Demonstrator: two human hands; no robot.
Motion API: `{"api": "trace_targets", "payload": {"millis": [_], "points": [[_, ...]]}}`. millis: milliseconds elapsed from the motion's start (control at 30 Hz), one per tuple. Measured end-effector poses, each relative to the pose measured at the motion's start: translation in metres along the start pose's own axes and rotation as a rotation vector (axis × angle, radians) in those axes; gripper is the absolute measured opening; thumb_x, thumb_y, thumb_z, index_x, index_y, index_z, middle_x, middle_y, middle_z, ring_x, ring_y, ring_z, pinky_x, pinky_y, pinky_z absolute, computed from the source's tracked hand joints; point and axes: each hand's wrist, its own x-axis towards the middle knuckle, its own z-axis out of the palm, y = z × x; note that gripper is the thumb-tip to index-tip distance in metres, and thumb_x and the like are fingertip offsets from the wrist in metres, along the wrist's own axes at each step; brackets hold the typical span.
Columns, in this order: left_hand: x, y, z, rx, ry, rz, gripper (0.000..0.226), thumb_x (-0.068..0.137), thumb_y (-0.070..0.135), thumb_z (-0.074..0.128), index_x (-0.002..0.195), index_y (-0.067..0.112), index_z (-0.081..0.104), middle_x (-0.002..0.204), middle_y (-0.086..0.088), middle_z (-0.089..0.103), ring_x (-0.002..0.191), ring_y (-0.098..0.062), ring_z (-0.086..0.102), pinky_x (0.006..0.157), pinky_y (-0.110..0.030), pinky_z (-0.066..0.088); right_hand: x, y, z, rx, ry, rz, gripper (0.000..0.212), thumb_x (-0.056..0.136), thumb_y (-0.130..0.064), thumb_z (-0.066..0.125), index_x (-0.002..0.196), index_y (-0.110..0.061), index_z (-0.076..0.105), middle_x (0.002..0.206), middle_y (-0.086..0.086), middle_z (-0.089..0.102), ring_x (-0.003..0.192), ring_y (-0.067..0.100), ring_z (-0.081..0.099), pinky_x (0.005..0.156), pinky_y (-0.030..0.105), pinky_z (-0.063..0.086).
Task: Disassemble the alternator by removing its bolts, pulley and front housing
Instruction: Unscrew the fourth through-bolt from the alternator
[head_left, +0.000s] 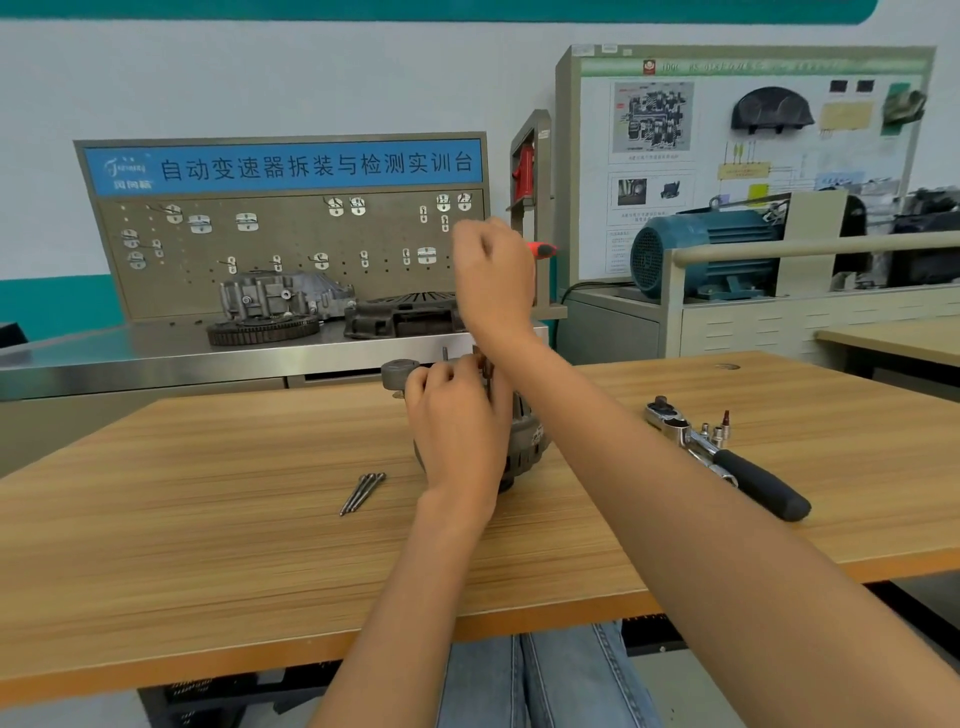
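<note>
The grey metal alternator (524, 441) stands near the middle of the wood-grain table (208, 493), mostly hidden behind the left hand (457, 415), whose fingers curl over its top by the grey pulley (397, 371). The right hand (493, 275) is raised above it, clenched round a red-handled tool (543, 250) (only the handle end shows). Three long dark bolts (362, 491) lie together just left of the alternator; a chrome ratchet with black grip (727, 454) lies to the right.

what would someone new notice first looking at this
Two bare arms meet mid-table: the left hand rests on the alternator, while the right hand is raised above it, gripping a red-handled tool. Loose bolts lie left of the alternator and a ratchet to its right.
</note>
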Motion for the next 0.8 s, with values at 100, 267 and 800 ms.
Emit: {"api": "trace_targets", "payload": {"millis": [100,267,800], "points": [[0.0,0.0,0.001,0.021,-0.003,0.015,0.026,0.093,0.023,0.056,0.086,0.001,0.069,0.074,-0.011,0.067,0.076,-0.026,0.059,0.09,-0.034,0.036,0.01,-0.006,-0.007,0.367,-0.106,0.288,0.044,0.092,-0.01,0.035,0.049,-0.016,0.031,0.052,0.002,0.036,0.056,0.014,0.037,0.067,0.03,0.038],[-0.001,0.0,-0.001,0.024,0.011,0.031,0.028,0.094,0.023,0.055,0.083,0.003,0.07,0.071,-0.009,0.067,0.073,-0.024,0.058,0.086,-0.033,0.035,0.018,-0.003,-0.014,0.761,-0.213,0.45,0.054,0.091,-0.012,0.029,0.038,-0.017,0.037,0.043,0.002,0.042,0.053,0.018,0.047,0.079,0.035,0.042],[-0.001,-0.004,-0.006,-0.1,-0.068,-0.015,0.011,0.084,-0.004,0.058,0.077,0.002,0.065,0.077,-0.014,0.066,0.088,-0.026,0.052,0.088,-0.028,0.032,-0.019,0.002,0.014,-0.606,0.123,-0.347,0.015,0.079,-0.018,0.054,0.076,-0.005,0.061,0.079,0.005,0.049,0.083,0.022,0.048,0.102,0.04,0.031]]}}
